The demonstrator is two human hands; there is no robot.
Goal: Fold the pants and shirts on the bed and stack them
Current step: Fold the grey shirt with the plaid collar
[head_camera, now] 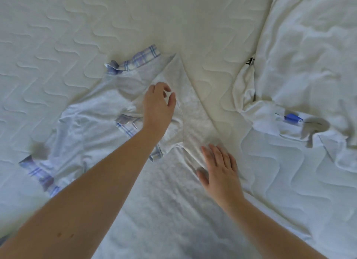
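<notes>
We have a pale grey shirt [108, 123] with plaid collar and cuffs spread on the bed [58, 36], lying across the middle of the view and running down toward us. One sleeve [185, 104] is folded over the body; its long axis runs diagonally from a point at the far end down to the near right, where it meets the shirt's side. The left hand [158, 106] is out over the upper part of that sleeve, fingers loosely curled; we cannot say for certain whether the fingertips pinch the cloth or only hover on it, as the contact is hidden under the hand, but no fabric shows between fingers and thumb. The right hand [220, 169] lies flat, fingers straight and together, pressing the near end of the sleeve against the bed. So the sleeve lies between the two hands, the left at its far end and the right at its near end. The other plaid cuff [36, 171] lies at the left, well apart from both hands. A heap of white clothes [309, 65] sits at the right, unfolded. We judge this shirt's fold is only begun; the left hand is nearer the free sleeve end.
</notes>
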